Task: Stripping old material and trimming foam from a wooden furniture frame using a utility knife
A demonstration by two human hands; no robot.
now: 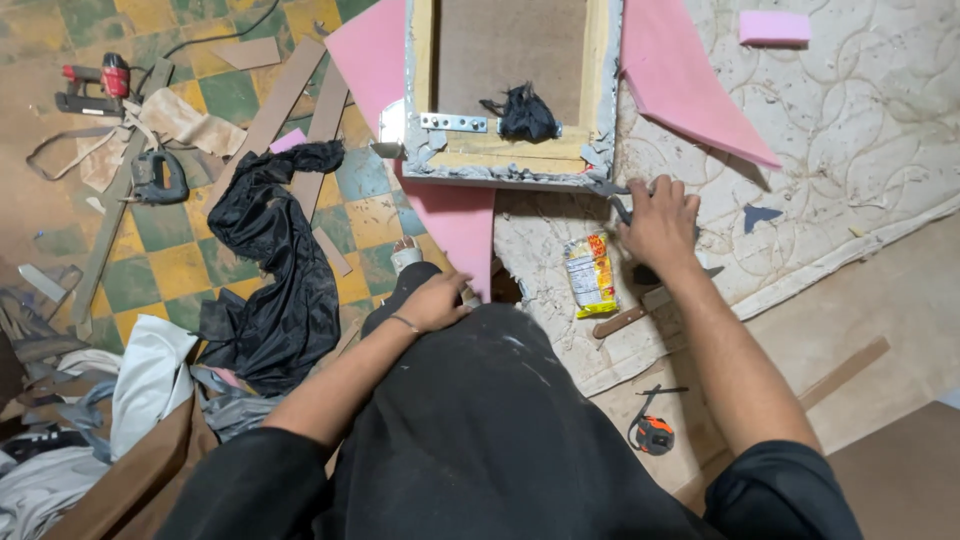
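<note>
Checkered floor, green and yellow, littered with wood strips, black cloth [275, 270] and power tools; quilted padding [850, 130] spread to the right. Wooden frame [510, 90] lies on pink foam [690, 80], grey fabric already wrapped around its edges, lower corner ragged, so covering looks partly done. Right hand [658, 222] curled around a dark tool at that corner; tool kind unclear. Left hand [432, 302] loosely bent, resting on knee, holding nothing.

Floor tiles [170, 235]: green/yellow checker, worn. Foam sheet [680, 80]: pink. Quilted pad [850, 130]: off-white, swirl stitching, stained. Frame [425, 60]: pale wood, grey fabric edge. Cloth [285, 270] left: black. Snack packet [590, 275]: yellow-red. Tape measure [655, 435] near: orange-black. Drill [95, 85] far left: red-black.
</note>
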